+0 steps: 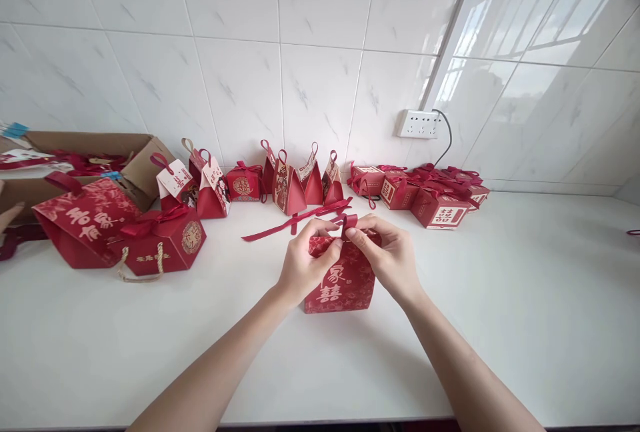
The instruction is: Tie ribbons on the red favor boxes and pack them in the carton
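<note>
Red gift box point(343, 291) stands upright on white counter point(100, 352), approx. ctr. R hand point(387, 252) pinches ribbon loop point(349, 221) at box top b/w thumb & fingers. L hand point(311, 255) grasps box top edge at loop base; L fingertips are partly hidden, prob. also on ribbon. Loose ribbon point(273, 229) lies on counter just behind box. Small tent-shaped boxes point(290, 192) stand farther back; bow-tied boxes point(437, 211) sit rear R. Rope-handled box point(167, 255) sits L, w/ open carton point(145, 169) behind.
</note>
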`<state>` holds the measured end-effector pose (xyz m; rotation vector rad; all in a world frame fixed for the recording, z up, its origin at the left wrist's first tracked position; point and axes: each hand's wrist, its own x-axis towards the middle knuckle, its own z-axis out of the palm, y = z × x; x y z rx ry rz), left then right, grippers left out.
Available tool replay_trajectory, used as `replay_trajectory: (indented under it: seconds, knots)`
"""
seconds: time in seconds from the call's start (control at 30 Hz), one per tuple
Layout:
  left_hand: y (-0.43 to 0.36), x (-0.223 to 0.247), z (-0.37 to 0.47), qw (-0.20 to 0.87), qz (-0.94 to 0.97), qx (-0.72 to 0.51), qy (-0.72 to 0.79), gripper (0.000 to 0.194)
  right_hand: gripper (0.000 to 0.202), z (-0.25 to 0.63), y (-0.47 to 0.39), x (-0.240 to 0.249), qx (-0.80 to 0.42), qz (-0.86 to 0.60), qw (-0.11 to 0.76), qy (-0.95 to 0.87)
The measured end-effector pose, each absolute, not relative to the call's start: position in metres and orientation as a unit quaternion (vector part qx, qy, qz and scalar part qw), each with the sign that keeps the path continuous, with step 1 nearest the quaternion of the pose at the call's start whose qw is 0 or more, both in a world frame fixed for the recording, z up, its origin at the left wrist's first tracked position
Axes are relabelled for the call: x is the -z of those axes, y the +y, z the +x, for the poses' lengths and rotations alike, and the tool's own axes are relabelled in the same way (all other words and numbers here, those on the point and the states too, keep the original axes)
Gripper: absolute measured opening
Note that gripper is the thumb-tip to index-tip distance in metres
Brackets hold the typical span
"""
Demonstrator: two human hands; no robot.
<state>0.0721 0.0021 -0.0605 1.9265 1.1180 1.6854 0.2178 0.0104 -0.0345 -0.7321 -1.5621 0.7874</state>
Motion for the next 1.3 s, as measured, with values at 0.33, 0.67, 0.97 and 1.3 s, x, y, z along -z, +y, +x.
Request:
replay_trajectory:
  seconds: [0.33,0.67,0.97,1.3]
  knots:
    - [0.0039,0.0628,0.0729,0.190,0.668,-0.598,0.401,0.010,0.016,0.2177,0.0133,0.0356,-0.369,-0.324,0.591,-0.640]
    - [0.0040,0.0621,0.0731,0.188,0.660,-0.601,0.410,0.016,0.017,0.2190,0.0141,0.0364,-0.372,-0.326,0.582,-0.645]
    - [0.0023,0.0607,0.0721,0.201,0.668,-0.597,0.397,0.007,0.017,0.2195,0.0138,0.0370,-0.381,-0.327,0.580,-0.641]
    - [0.0027,0.0593,0.0713,0.230,0.658,-0.594,0.402,0.012,0.017,0.2185,0.0158,0.0368,-0.384,-0.329,0.580,-0.639]
